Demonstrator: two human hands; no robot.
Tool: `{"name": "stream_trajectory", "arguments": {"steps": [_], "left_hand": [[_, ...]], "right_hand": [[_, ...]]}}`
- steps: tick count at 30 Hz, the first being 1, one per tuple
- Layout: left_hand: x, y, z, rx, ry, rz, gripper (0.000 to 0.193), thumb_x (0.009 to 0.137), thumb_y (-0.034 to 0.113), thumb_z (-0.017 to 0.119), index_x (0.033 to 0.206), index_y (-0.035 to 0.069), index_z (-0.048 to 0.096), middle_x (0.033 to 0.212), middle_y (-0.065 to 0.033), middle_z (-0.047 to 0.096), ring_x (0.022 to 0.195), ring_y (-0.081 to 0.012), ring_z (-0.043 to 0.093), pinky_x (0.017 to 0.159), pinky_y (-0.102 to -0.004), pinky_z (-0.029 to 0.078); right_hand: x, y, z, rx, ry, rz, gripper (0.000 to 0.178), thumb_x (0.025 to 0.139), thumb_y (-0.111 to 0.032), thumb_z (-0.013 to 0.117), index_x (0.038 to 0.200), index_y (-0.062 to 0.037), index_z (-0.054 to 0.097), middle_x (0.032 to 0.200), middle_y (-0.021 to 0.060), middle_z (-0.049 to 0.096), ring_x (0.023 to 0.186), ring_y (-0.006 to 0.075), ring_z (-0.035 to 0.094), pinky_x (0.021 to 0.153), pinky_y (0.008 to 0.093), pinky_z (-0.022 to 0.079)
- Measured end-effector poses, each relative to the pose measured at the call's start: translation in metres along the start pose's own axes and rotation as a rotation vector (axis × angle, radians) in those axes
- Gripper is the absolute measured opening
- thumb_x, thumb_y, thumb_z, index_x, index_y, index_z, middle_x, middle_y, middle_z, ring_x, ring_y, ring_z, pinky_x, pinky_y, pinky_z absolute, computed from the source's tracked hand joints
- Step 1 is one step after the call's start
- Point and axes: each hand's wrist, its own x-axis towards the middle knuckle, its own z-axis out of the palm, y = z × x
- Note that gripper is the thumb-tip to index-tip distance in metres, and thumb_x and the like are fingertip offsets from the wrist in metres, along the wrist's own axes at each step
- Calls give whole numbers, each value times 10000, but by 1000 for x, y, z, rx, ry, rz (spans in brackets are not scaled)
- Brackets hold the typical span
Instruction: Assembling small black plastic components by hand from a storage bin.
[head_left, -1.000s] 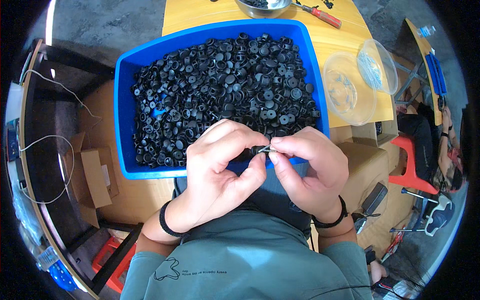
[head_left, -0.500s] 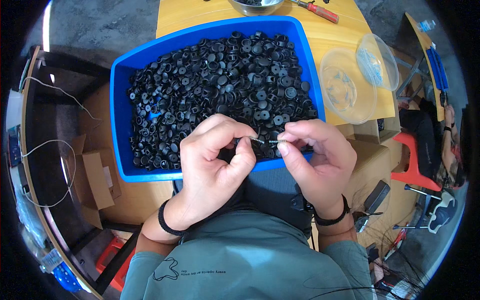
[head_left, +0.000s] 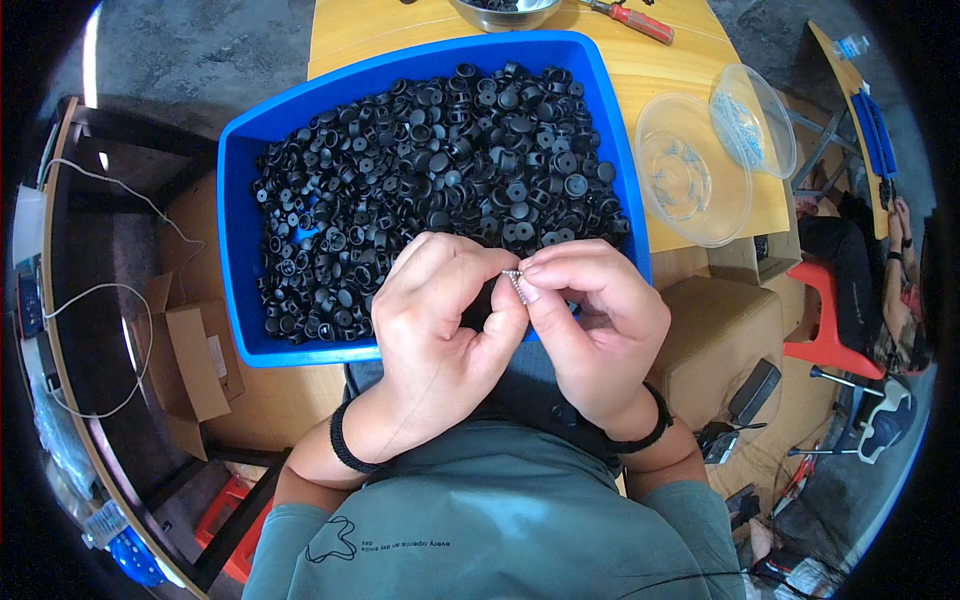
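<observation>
My left hand pinches one end of a small metal coil spring between thumb and forefinger. The thumb and fingers of my right hand are closed on the coils too, and the fingertips of both hands nearly touch. The coils make a small V between them; whether this is one bent spring or two together I cannot tell. Both hands are over the near edge of a blue plastic bin, which is heaped with small round black plastic parts.
Right of the bin, a clear round tub and a second tub with thin pale pieces rest on the wooden table. Beyond lie a metal bowl and a red-handled screwdriver. A cardboard box stands at left; another person's arm shows far right.
My right hand has moved left, up to my left hand. The coil pieces, earlier in line with a small gap between, now meet at an angle.
</observation>
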Motion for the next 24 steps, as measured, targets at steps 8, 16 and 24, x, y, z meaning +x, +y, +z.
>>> {"name": "stream_trajectory", "arguments": {"steps": [8, 16, 24], "left_hand": [[9, 12, -3, 150, -26, 47, 103, 673, -21, 635, 775, -9, 630, 711, -118, 594, 645, -252, 571, 591, -302, 448], [12, 11, -11, -92, -61, -152, 220, 675, 15, 735, 876, 3, 645, 775, -80, 629, 651, -139, 568, 579, -245, 461], [1, -2, -18, -1081, -210, -521, 235, 748, -1, 703, 969, -31, 631, 819, -117, 662, 707, -152, 641, 618, -229, 515]], "right_hand": [[8, -5, -9, 470, 10, 433, 94, 813, 44, 612, 902, 25, 592, 848, 55, 620, 767, 91, 589, 683, 213, 482], [28, -3, -39, 194, 179, 215, 82, 794, 40, 630, 870, 13, 614, 801, 52, 628, 712, 90, 585, 636, 200, 469], [53, 17, -111, -594, 303, 74, 114, 751, -9, 670, 860, 19, 655, 808, 76, 660, 776, 135, 612, 725, 254, 477]]}}
